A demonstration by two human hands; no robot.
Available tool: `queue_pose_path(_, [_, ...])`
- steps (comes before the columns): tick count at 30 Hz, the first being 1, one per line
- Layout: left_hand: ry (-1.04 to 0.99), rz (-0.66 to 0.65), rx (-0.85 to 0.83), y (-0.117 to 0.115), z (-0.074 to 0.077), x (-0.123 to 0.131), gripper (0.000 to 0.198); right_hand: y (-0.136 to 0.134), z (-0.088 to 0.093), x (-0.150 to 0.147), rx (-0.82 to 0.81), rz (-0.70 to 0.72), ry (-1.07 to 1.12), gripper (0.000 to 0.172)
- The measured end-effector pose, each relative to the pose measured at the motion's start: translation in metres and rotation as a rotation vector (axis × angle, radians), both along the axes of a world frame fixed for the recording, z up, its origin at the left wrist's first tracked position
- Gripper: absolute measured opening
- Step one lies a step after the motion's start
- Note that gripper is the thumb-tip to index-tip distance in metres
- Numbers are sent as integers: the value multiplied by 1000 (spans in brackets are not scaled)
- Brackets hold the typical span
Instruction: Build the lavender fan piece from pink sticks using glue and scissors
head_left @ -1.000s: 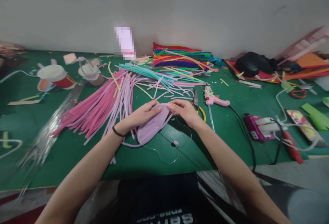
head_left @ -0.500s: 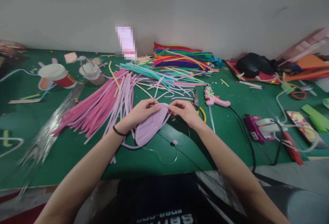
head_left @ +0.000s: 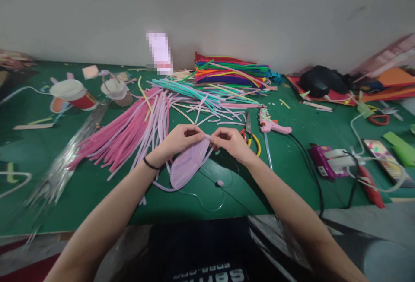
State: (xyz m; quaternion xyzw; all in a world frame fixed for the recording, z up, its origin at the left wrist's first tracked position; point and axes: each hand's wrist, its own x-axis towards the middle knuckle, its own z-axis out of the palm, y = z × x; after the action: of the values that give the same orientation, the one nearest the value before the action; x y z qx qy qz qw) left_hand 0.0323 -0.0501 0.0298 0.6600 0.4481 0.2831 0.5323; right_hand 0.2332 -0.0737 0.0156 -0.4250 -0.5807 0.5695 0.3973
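A flat lilac piece made of pipe cleaners laid side by side (head_left: 188,165) hangs between my hands, above the green table. My left hand (head_left: 186,139) pinches its upper edge between thumb and fingers. At the upper right corner, my right hand (head_left: 228,141) is closed on the same piece, its fingertips almost touching those of the left. A loose lilac strand runs along the lower side of the piece. Pink and lilac pipe cleaners (head_left: 119,139) lie in a bundle to the left. Scissors with yellow and red handles (head_left: 254,144) rest just beyond my right hand.
A pink glue gun (head_left: 275,127) with its cord lies to the right, near a purple power strip (head_left: 324,161) and a phone (head_left: 384,159). Coloured pipe cleaners (head_left: 230,72) are heaped at the back. Two cups, one a paper cup (head_left: 73,94), stand at the left.
My fingertips have come closer together at the top corner of the lilac piece, my right hand shifting slightly left. The piece has tilted a little more upright.
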Motion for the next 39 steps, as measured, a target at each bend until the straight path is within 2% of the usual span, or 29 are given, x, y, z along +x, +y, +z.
queue_pose_path(6, [9, -7, -15, -1, 1, 1, 27, -1, 2, -5, -32, -5, -13, 30])
queue_pose_path(12, [15, 40, 7, 0, 7, -2, 34, 1, -2, 1, -39, -25, 42, 27])
queue_pose_path(18, [28, 0, 5, 1, 5, -4, 26, 2, -3, 2, -33, -13, 15, 29])
queue_pose_path(28, [35, -19, 3, 1, 6, -4, 27, 2, -3, 0, -44, -7, 11, 31])
queue_pose_path(34, [35, -22, 21, 0, 6, 0, 16, 1, -2, -3, -68, 1, 1, 30])
queue_pose_path(39, [17, -35, 27, 1, 5, 0, 15, 0, 0, -4, -86, 4, 20, 29])
